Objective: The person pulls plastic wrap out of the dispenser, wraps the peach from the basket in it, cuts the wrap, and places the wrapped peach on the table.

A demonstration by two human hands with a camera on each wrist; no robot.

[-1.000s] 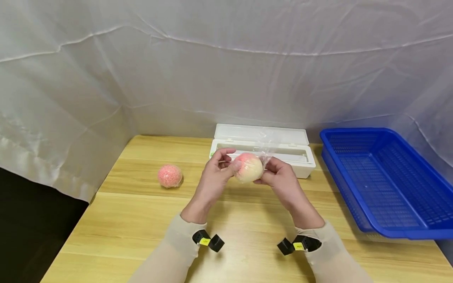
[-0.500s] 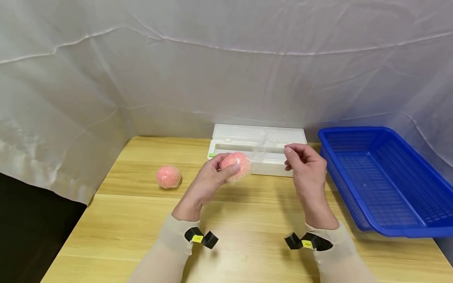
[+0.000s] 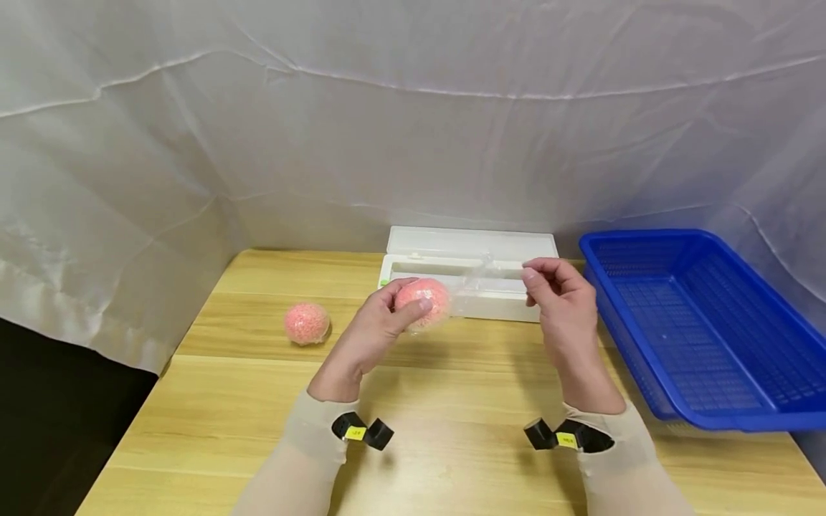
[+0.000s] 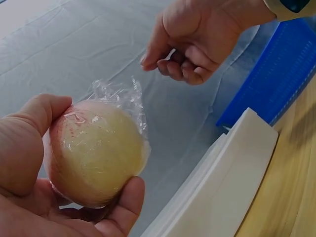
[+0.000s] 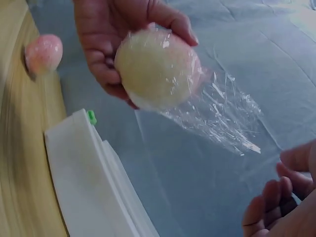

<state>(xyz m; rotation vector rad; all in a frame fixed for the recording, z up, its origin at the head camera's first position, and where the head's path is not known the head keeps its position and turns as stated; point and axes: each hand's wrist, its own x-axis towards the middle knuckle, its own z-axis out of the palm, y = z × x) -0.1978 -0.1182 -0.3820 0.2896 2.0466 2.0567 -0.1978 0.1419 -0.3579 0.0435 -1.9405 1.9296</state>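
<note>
In the head view my left hand (image 3: 371, 326) grips a pink and pale-yellow peach (image 3: 422, 304), thumb on top and fingers beneath. Clear cling film (image 4: 123, 96) covers the peach, and its loose, crumpled end (image 5: 234, 116) sticks out on the side towards my right hand. That right hand (image 3: 561, 301) is raised to the right of the peach, its fingers curled and thumb near the index finger. Both wrist views show a gap between its fingertips and the film's end. Another film-covered peach (image 3: 307, 323) lies on the table to the left.
Behind my hands stands a long white cling film box (image 3: 497, 308) with its lid (image 3: 471, 241) raised and a green piece at the left end. A blue plastic basket (image 3: 665, 401) is at the right. Grey cloth (image 3: 413, 158) hangs behind the wooden table (image 3: 258, 423).
My right hand has let go of the film and moved right, away from the peach. My left hand has turned the peach pink side up and drawn it slightly left.
</note>
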